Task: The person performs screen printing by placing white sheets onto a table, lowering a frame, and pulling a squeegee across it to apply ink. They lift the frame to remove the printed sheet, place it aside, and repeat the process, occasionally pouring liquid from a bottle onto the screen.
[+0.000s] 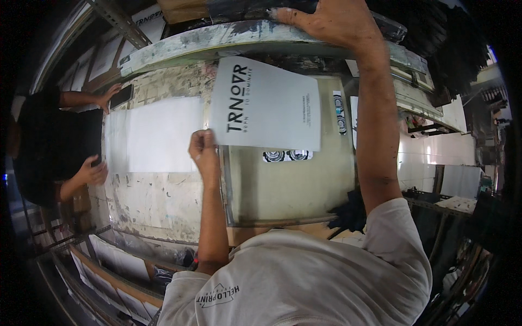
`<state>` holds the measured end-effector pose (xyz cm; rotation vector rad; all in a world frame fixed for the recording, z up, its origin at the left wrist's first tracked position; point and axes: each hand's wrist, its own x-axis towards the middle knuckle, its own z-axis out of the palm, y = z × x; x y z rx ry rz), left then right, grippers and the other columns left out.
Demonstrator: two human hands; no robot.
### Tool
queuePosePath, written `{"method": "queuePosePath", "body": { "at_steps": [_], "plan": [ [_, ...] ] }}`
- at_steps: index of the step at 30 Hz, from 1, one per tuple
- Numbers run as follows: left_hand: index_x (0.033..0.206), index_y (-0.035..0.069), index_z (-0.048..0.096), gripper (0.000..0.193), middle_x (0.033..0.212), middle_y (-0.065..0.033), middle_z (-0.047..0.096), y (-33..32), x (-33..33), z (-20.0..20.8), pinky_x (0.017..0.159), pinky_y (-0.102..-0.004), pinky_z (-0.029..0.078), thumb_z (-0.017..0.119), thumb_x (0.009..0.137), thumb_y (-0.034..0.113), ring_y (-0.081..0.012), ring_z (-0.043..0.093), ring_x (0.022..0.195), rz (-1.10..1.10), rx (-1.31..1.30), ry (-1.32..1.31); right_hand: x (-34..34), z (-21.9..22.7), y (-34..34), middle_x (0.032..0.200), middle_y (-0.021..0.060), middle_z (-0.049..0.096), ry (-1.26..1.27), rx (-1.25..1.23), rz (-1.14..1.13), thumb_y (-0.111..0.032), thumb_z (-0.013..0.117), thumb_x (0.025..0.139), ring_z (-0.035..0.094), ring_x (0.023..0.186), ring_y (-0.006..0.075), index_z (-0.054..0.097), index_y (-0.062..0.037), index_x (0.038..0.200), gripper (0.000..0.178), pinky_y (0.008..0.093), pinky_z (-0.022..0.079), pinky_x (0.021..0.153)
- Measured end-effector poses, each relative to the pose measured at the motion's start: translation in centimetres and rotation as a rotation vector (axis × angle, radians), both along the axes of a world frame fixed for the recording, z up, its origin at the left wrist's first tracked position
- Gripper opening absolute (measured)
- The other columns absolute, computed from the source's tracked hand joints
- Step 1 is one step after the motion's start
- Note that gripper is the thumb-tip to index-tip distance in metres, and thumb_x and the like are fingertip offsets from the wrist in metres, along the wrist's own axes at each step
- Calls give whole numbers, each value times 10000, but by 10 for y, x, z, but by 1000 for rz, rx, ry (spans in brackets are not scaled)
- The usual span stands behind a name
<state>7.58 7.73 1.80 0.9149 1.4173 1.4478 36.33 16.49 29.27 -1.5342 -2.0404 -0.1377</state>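
Observation:
A white sheet (272,114) with large black lettering, perhaps a flat plastic bag, lies tilted over a pale greenish board (293,190). My left hand (204,152) pinches its lower left edge between thumb and fingers. Above it runs a long frame bar (217,41), spattered with white and blue paint. On that bar is my right hand (342,24), gripping it with the thumb stretched leftward; the other fingers are cut off by the top of the picture. Black-and-white round stickers (288,156) show just below the sheet, and a similar strip (340,112) lies to its right.
Blank white sheets (163,136) lie on the stained table (157,204) to the left. A co-worker in black stands beyond them, one hand (111,96) near a dark phone (120,96), the other hand (92,171) by the table edge. Racks with boards (117,271) stand at lower left.

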Motion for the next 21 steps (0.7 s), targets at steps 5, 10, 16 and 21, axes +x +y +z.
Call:
{"method": "queuePosePath", "body": {
  "at_steps": [5, 10, 16, 21],
  "plan": [
    [861, 120, 645, 110, 744, 65, 571, -2, -99, -15, 540, -208, 343, 684, 951, 171, -32, 431, 615, 179, -23, 73, -18, 19, -25, 1023, 185, 722, -60, 40, -55, -419, 806, 726, 650, 1030, 332, 763, -51, 1070, 505, 424, 485, 953],
    [886, 49, 610, 120, 803, 4, 587, -25, -218, -42, 619, -254, 406, 631, 972, 130, -91, 493, 694, 380, -22, 243, -7, 10, -10, 969, 168, 730, 17, 17, -6, -355, 829, 710, 658, 973, 323, 768, -52, 1040, 452, 415, 504, 902],
    [1216, -10, 573, 485, 1226, -179, 572, -37, -207, -3, 946, -472, 432, 722, 905, 330, -371, 557, 1097, 1000, 16, 1410, -10, 6, -11, 953, 161, 730, 22, 66, -1, -309, 852, 680, 664, 925, 331, 769, -53, 1026, 438, 418, 509, 860],
    [1150, 103, 703, 364, 1109, -95, 661, -23, -132, -18, 920, -431, 419, 807, 816, 204, -294, 604, 1044, 230, 367, 1286, -4, 4, -5, 986, 190, 707, 39, -10, 12, -324, 869, 663, 643, 965, 349, 768, -63, 1040, 470, 427, 490, 890]
  ]
}}
